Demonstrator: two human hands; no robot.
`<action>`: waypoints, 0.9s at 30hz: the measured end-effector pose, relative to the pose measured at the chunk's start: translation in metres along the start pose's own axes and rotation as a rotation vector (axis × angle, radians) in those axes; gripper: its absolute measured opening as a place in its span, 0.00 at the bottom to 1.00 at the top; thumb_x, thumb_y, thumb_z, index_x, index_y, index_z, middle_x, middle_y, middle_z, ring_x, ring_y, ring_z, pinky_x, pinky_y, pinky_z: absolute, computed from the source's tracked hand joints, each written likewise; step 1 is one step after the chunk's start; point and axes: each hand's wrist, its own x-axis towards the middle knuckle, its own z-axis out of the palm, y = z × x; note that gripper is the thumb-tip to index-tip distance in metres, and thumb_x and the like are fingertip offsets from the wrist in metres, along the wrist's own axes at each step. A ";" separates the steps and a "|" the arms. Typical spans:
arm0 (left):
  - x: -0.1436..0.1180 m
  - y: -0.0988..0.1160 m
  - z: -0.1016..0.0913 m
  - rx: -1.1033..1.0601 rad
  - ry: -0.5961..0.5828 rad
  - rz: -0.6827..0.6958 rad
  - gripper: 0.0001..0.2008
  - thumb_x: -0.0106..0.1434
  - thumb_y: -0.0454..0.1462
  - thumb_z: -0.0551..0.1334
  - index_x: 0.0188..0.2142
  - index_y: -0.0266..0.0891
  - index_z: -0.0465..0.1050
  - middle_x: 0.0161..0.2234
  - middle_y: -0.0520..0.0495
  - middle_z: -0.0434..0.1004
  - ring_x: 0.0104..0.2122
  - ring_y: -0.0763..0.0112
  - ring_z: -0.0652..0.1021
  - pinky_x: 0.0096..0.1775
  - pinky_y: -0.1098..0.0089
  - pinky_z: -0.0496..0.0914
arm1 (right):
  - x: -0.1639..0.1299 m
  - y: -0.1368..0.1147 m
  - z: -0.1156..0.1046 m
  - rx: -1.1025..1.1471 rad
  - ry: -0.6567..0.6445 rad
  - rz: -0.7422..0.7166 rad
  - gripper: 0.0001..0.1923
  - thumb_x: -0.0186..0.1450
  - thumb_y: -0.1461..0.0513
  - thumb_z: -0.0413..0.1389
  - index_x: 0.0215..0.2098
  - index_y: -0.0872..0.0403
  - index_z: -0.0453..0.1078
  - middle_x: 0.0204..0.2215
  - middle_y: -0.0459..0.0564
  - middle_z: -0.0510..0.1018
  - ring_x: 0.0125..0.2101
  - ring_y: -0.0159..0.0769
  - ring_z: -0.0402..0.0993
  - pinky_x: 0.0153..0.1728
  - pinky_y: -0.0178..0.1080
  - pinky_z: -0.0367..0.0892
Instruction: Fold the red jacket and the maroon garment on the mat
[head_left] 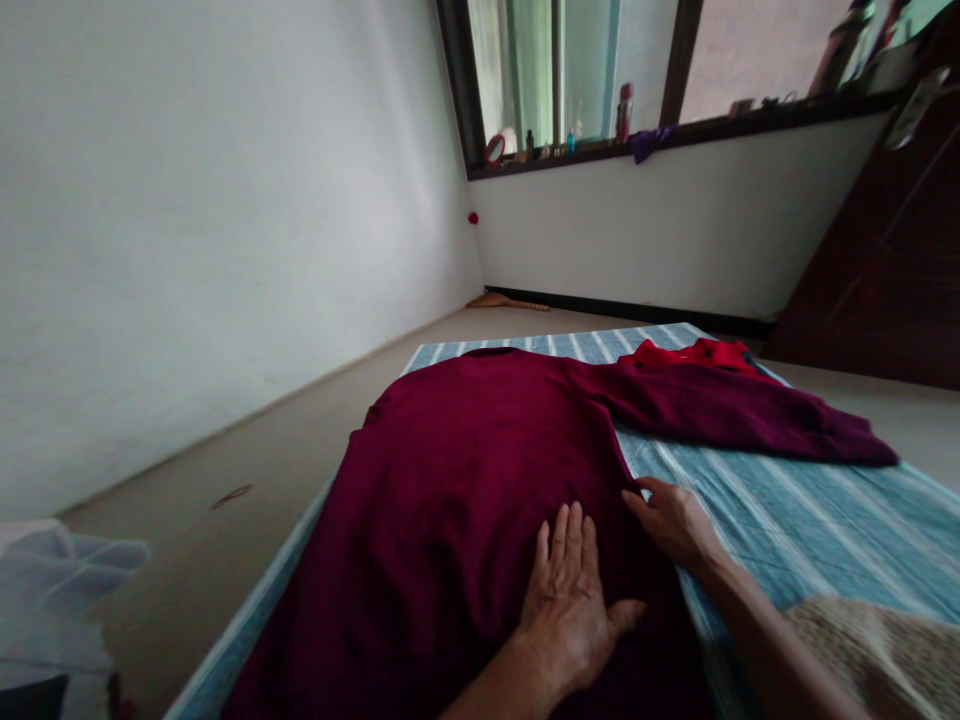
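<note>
A dark maroon long-sleeved garment (465,470) lies spread out on a blue striped mat (787,500). One sleeve stretches to the right across the mat. My left hand (568,600) rests flat, palm down, on the body of the garment, fingers together. Just to its right, my right hand (671,520) pinches the garment's right side edge where it meets the mat.
A red cloth (697,354) lies at the mat's far end, beside the sleeve. A beige knitted piece (877,650) sits at the near right. Pale cloth (52,590) lies on the floor at the left. A white wall runs along the left; a windowsill with bottles (622,110) is far ahead.
</note>
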 end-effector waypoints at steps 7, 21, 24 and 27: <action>0.000 0.000 -0.001 0.033 -0.018 -0.008 0.43 0.63 0.59 0.43 0.66 0.33 0.33 0.66 0.41 0.28 0.64 0.57 0.35 0.63 0.53 0.42 | -0.001 -0.001 0.001 0.030 0.009 -0.001 0.18 0.63 0.53 0.49 0.42 0.54 0.72 0.21 0.47 0.76 0.24 0.35 0.72 0.25 0.34 0.58; 0.001 -0.002 -0.006 0.032 -0.057 -0.019 0.42 0.63 0.59 0.42 0.65 0.34 0.33 0.66 0.41 0.28 0.64 0.57 0.35 0.62 0.53 0.42 | -0.002 -0.006 0.001 0.040 0.015 -0.003 0.17 0.64 0.53 0.48 0.42 0.53 0.72 0.24 0.48 0.77 0.25 0.35 0.72 0.26 0.34 0.59; 0.002 -0.002 -0.007 0.026 -0.051 -0.012 0.42 0.63 0.60 0.41 0.65 0.33 0.34 0.66 0.41 0.28 0.64 0.58 0.35 0.62 0.53 0.42 | -0.001 -0.005 0.001 0.040 0.011 -0.005 0.18 0.64 0.53 0.48 0.43 0.54 0.72 0.25 0.49 0.77 0.27 0.36 0.73 0.27 0.34 0.59; 0.002 -0.002 -0.008 0.020 -0.056 -0.005 0.42 0.63 0.60 0.40 0.65 0.33 0.34 0.66 0.41 0.29 0.64 0.58 0.35 0.62 0.53 0.42 | -0.001 -0.006 0.002 0.038 0.011 -0.006 0.18 0.64 0.53 0.48 0.43 0.54 0.72 0.25 0.49 0.77 0.27 0.36 0.73 0.28 0.34 0.59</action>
